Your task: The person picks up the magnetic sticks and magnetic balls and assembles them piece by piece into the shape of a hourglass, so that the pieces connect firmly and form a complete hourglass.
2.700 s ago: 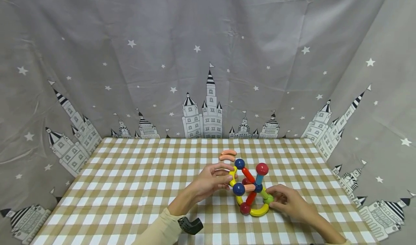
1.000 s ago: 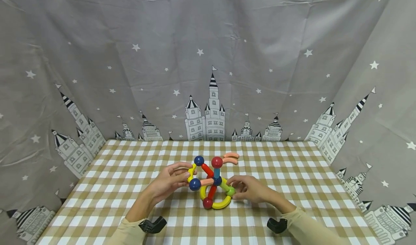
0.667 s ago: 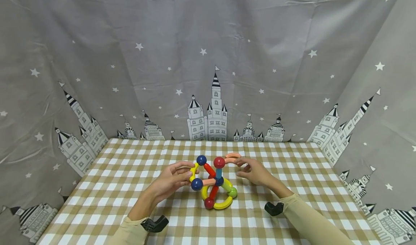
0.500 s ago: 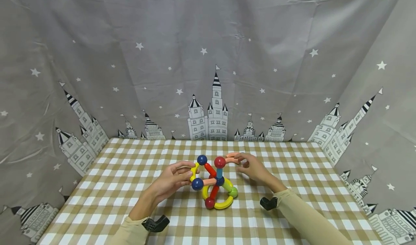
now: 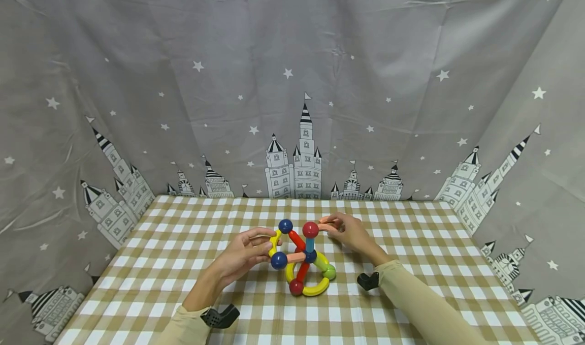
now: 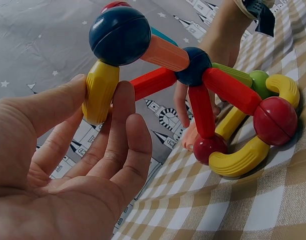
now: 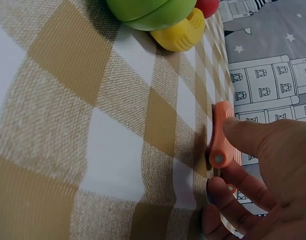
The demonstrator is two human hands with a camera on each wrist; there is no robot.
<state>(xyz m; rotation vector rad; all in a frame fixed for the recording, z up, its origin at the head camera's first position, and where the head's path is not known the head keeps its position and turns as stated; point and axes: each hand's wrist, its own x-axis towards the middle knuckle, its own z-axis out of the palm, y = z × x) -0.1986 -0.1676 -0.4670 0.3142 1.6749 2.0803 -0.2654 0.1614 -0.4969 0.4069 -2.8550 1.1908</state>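
Note:
A magnetic ball-and-stick structure stands on the table, built of red, blue and green balls joined by coloured sticks. My left hand (image 5: pixel 243 253) pinches a yellow curved magnetic stick (image 6: pixel 101 90) between thumb and index finger, at the structure's upper left. That stick meets a dark blue ball (image 6: pixel 120 35). Behind the structure, my right hand (image 5: pixel 351 231) has its thumb and fingers around an orange curved magnetic stick (image 7: pixel 222 135). A second orange curved stick lies just beyond it, mostly hidden by the hand. The green ball (image 5: pixel 329 272) at the structure's right is untouched.
A brown-and-white checked cloth (image 5: pixel 183 243) covers the table. Grey curtains (image 5: pixel 219 81) printed with castles and stars hang behind it and along both sides. The structure's yellow base ring (image 5: pixel 315 287) rests on the cloth.
The structure shifted left in the head view, with my left hand still pinching its yellow stick. My right hand left the green ball and went back to the orange curved sticks, now gripping one.

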